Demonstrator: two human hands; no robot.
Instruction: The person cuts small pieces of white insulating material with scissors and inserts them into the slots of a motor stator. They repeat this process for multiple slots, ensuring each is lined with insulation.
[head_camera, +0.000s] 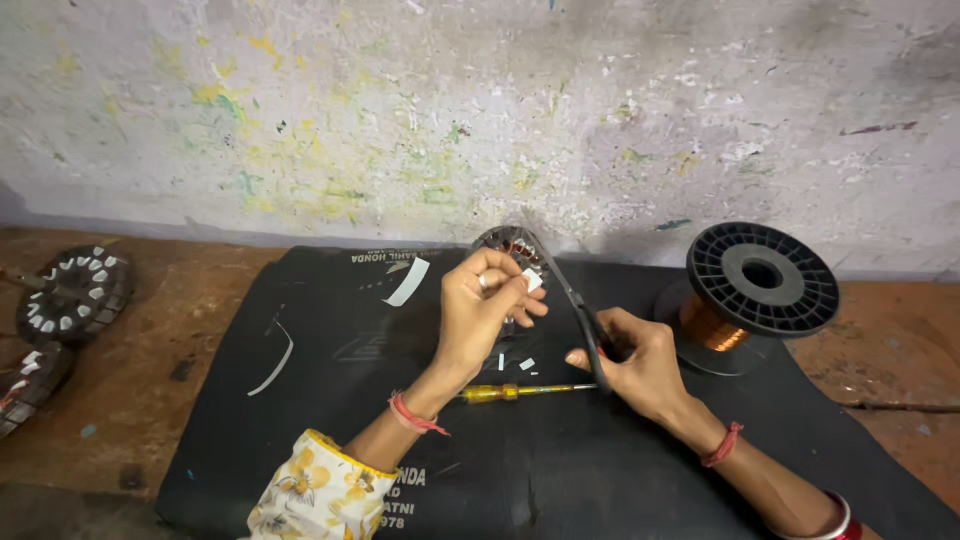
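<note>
**Paper Strip Held at the Stator, Scissors in the Other Hand**

The left hand pinches a small white paper strip between thumb and fingertips, holding it against the round stator with copper windings. The right hand is closed around the handles of black scissors, whose blades point up toward the strip and the stator. The strip sits near the back edge of the black mat, roughly at its middle.

Handling, as judged: the strip looks thin, light and flexible; it will crease or tear easily, so it is best held by its free end with a light pinch. The stator appears rigid and heavy, and its fine windings are likely fragile.

A yellow-handled screwdriver lies on the mat below the hands, with small white offcuts just above it. A longer white strip and a thin curved sliver lie toward the mat's left side. A black spool of copper wire stands at the mat's right back corner. Two further stators rest on the wooden surface beyond the left edge.

Most of the stator is hidden behind the left hand. Whether the scissor blades are apart cannot be made out.
</note>
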